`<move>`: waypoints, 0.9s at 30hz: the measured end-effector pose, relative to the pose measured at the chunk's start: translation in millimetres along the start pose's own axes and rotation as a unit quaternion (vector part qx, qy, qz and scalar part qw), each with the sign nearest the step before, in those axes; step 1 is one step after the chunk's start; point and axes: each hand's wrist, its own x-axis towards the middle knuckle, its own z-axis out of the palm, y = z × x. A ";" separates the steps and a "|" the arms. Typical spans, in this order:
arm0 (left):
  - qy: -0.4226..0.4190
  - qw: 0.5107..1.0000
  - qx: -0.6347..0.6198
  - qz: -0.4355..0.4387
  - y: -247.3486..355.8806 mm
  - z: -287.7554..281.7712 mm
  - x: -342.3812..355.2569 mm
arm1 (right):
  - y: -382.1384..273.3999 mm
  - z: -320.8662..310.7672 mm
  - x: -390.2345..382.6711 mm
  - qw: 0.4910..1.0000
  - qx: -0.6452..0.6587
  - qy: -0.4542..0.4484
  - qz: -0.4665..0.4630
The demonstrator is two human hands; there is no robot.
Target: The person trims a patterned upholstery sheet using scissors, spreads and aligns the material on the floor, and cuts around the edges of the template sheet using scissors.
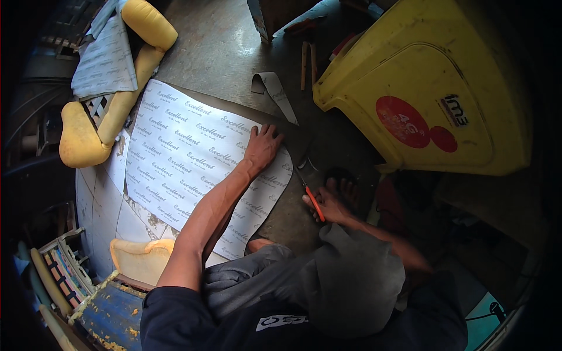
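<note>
A large white sheet with repeated printing lies on the floor, curved along its right side. My left hand rests on its upper right part, fingers spread near the edge. To the right of the sheet, my right hand grips orange-handled scissors, their blades pointing up-left beside a small curled offcut on the dark surface. A longer folded strip of the same printed material lies beyond the sheet. My bare foot shows behind the right hand.
A big yellow plastic panel fills the upper right. Wooden sticks lie beside it. Yellow foam pieces with printed sheeting sit upper left. A worn blue padded piece and other frames are lower left, on or near white tiles.
</note>
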 end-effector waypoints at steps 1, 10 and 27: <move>0.013 1.000 -0.002 0.003 2.9 0.5 -2.6 | -1.8 2.3 0.8 0.999 0.021 0.016 -0.040; 0.010 0.990 -0.107 -0.094 23.0 28.5 -32.3 | -14.8 18.5 4.3 0.901 0.408 -0.146 0.027; 0.118 0.970 -0.073 -0.198 14.5 55.3 -57.7 | -53.9 3.8 -11.5 0.993 0.054 -0.077 0.077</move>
